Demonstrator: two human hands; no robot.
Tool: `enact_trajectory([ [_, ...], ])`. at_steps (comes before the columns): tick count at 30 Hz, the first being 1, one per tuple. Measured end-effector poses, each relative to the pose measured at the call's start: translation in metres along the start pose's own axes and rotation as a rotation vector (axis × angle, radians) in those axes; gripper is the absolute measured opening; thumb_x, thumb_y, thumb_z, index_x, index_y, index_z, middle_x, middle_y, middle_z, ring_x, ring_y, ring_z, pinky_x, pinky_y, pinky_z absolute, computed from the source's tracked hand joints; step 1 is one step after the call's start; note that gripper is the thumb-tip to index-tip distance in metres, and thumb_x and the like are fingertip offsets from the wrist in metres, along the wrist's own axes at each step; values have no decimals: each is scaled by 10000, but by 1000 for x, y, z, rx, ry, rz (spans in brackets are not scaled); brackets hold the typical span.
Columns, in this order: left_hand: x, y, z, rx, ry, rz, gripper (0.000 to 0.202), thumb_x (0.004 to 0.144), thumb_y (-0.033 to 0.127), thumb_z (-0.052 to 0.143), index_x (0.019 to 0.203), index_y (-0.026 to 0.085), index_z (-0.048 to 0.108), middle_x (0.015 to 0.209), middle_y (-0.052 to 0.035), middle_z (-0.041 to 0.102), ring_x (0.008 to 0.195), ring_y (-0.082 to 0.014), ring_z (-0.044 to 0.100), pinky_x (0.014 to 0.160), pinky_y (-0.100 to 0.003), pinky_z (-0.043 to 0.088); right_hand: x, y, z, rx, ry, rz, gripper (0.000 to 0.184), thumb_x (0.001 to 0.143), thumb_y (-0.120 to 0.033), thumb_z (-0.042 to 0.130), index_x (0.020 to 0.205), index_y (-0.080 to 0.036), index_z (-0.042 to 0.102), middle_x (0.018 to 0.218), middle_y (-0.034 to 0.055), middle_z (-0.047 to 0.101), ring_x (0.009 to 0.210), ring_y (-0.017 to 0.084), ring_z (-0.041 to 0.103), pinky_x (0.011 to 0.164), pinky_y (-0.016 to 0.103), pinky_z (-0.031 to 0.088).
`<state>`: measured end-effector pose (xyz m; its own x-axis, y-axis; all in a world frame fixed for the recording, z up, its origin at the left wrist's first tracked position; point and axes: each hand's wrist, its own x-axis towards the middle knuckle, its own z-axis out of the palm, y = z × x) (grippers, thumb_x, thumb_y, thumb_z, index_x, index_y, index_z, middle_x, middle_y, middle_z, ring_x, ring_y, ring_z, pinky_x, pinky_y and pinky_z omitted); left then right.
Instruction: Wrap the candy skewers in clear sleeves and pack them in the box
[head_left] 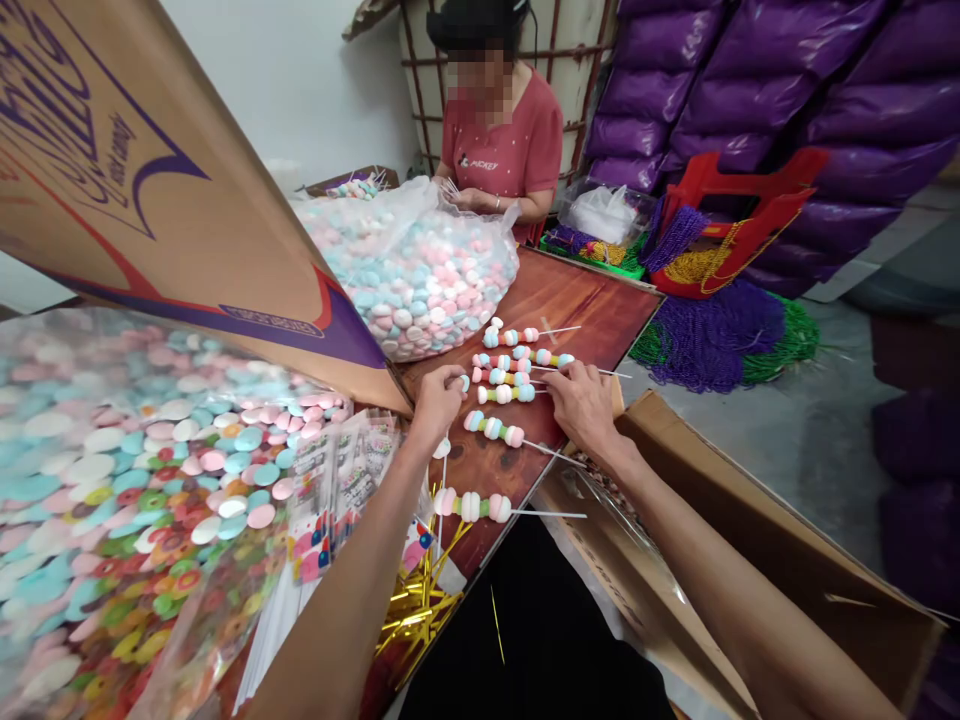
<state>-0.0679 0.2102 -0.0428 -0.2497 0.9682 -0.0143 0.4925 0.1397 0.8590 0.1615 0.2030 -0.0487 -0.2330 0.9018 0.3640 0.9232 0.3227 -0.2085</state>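
My left hand is closed, with a pale blue marshmallow candy at its fingertips. To its right, my right hand has its fingers closed at the white stick of a candy skewer; the palm hides part of the grip. Several more skewers of pastel marshmallows and coloured gummy rings lie in a rough column on the brown table. Nearest me is a pink, white and green skewer. A white marshmallow on an upright-looking stick shows beside my left wrist.
Loose marshmallows and gummy rings heap at left, near printed wrappers and gold twist ties. A cardboard box rises behind them. Beyond it are a marshmallow bag and a seated co-worker. An open carton stands right.
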Motion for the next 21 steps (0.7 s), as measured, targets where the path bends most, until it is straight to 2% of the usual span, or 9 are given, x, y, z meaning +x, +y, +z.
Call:
enact_trajectory([
  [2, -4, -2, -1, -84, -12, -32, 295, 837, 163, 494, 1051, 116, 691, 885, -77, 723, 688, -158, 672, 649, -267, 513, 4, -1, -1, 34, -32, 18, 286, 959, -211, 447, 940, -216, 733, 1003, 132, 620, 878, 265, 460, 729, 388, 280],
  [7, -7, -5, 0, -191, -11, -53, 251, 810, 179, 540, 993, 116, 700, 870, -71, 725, 671, -146, 676, 634, -249, 504, 12, -4, -3, 249, -25, 30, 238, 950, -239, 485, 869, -206, 707, 951, 91, 639, 885, 238, 530, 780, 367, 346],
  [14, -3, -10, 6, -205, 53, -52, 230, 825, 228, 567, 971, 127, 712, 813, -60, 720, 684, -156, 673, 670, -261, 497, -2, -7, -5, 524, 111, 44, 231, 927, -254, 486, 862, -201, 701, 888, 72, 665, 822, 212, 601, 760, 328, 437],
  [21, -3, -8, 6, -203, 34, 8, 223, 827, 238, 568, 936, 135, 733, 839, -48, 729, 689, -148, 656, 672, -253, 497, -9, -3, -3, 603, 81, 48, 233, 917, -262, 487, 832, -208, 697, 867, 65, 662, 823, 214, 605, 756, 324, 455],
])
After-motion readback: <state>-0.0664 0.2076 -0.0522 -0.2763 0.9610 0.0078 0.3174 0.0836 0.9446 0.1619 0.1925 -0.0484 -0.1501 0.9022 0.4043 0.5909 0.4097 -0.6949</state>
